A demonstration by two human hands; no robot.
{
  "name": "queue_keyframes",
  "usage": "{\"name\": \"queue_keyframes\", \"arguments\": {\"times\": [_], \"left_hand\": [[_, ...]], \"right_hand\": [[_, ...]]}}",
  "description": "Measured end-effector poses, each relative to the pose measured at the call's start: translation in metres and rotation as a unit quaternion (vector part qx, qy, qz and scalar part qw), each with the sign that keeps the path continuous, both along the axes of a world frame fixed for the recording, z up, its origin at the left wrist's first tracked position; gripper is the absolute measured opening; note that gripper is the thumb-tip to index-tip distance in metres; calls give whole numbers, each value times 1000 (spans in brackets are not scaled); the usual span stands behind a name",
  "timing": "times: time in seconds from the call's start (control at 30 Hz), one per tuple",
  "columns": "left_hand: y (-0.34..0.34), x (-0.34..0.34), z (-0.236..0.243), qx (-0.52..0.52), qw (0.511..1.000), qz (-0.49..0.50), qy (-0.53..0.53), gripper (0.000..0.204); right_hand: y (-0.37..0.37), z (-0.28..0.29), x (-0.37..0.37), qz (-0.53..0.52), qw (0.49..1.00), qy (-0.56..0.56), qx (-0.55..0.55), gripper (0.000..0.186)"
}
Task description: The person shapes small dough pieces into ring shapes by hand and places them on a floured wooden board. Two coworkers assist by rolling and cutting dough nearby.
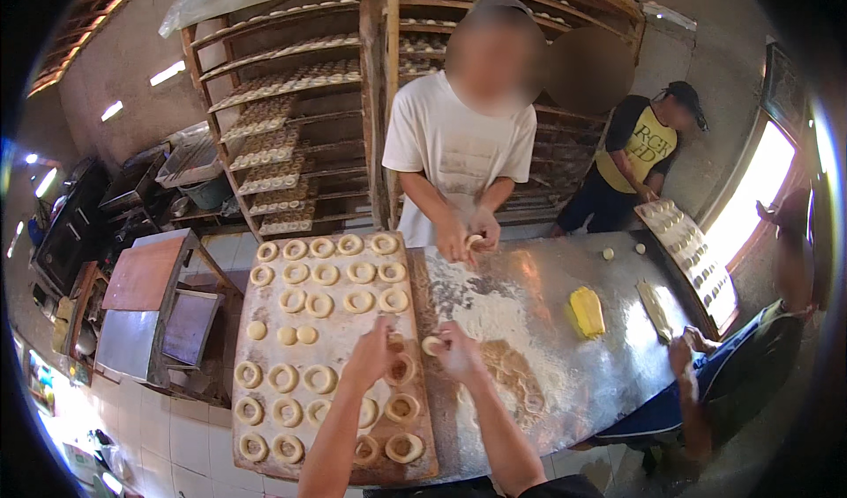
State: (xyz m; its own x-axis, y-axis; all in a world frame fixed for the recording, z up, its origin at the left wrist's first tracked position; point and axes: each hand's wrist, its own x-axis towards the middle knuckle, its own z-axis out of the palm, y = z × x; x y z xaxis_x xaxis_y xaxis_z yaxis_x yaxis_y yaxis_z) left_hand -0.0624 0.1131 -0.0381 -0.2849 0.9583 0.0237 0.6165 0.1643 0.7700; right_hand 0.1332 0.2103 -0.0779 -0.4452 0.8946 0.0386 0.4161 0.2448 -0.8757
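My right hand [457, 355] is closed on a small round piece of dough [432, 345] at the board's right edge. Just left of it, my left hand [372, 350] is over the wooden board, its fingers curled; anything in them is too small to make out. Rows of dough rings [319, 378] lie on the floured board [265, 322], some of them hidden under my left forearm. Among the rings are a few dough balls [306, 335] without holes. Dry flour [494, 313] is spread over the metal table beside my right hand.
Across the table, a person in a white shirt [459, 136] handles a dough ring [474, 240]. A yellow block [586, 313] and two dough balls sit on the metal table [565, 392]. Another person's hands [684, 348] are at a dough strip [655, 311] on the right. Loaded racks [291, 83] stand behind.
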Motion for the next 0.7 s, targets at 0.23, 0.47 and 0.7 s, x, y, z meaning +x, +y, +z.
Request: {"name": "queue_keyframes", "arguments": {"times": [0.23,0.47,0.7], "left_hand": [[64,148,-38,-96,961,-239,105,30],[54,212,-39,-13,992,-9,126,25],[39,236,-5,33,968,15,-248,29]], "right_hand": [[36,-36,166,11,960,-272,68,30],[48,-30,185,25,978,-190,87,23],[44,19,205,78,970,148,-176,37]]}}
